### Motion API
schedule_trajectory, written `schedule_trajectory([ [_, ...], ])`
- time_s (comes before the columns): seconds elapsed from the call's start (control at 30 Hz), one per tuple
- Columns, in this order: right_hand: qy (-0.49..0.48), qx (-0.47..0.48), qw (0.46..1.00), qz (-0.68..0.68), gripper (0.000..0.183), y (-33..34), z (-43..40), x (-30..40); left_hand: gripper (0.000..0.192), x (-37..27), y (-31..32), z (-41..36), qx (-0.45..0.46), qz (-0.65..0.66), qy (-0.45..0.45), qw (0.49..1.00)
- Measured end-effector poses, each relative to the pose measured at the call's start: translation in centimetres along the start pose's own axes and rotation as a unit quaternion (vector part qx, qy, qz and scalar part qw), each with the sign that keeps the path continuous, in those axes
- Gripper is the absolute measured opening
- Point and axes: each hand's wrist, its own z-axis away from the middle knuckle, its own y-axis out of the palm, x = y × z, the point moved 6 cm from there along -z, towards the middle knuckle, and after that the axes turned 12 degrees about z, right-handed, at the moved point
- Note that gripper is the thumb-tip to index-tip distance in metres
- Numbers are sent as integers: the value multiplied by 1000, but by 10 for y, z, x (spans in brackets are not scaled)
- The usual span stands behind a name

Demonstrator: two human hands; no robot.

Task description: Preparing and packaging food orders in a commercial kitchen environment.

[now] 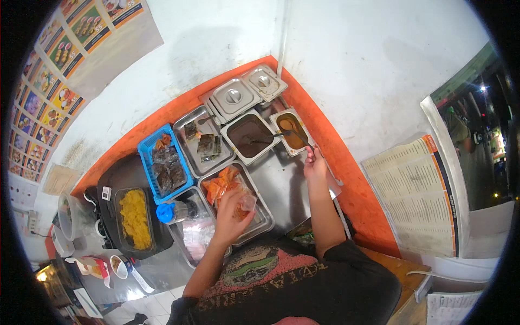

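Observation:
My left hand (232, 210) holds a small clear plastic cup (248, 202) above a steel tray (266, 221) of orange food in plastic bags (221, 183). With my right hand (315, 162) I grip the handle of a dark ladle (301, 140). Its bowl end is hard to make out around the steel pan of yellow-brown sauce (293, 126). Left of that pan stands a larger steel pan of dark brown sauce (248, 136), and a second dark utensil handle (280, 133) reaches out of it.
Two lidded steel pans (233, 96) stand at the back corner. A steel tray (191, 162) holds dark packets, beside a blue basket (152, 178) of bagged food. A blue-capped container (166, 213) and a tub of yellow food (135, 219) are at left. Orange-edged walls border the counter.

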Motion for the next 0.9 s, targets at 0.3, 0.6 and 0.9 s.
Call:
schedule_trajectory([
  [0.3,0,22,998,-59,18,-4,11,15,62,2,43,-148,-33,162,86,982],
  [0.6,-5,-7,998,-59,22,10,41,53,64,30,103,-235,38,113,78,990],
  [0.9,-78,3,997,-19,24,30,62,82,67,56,126,-249,49,43,83,994],
])
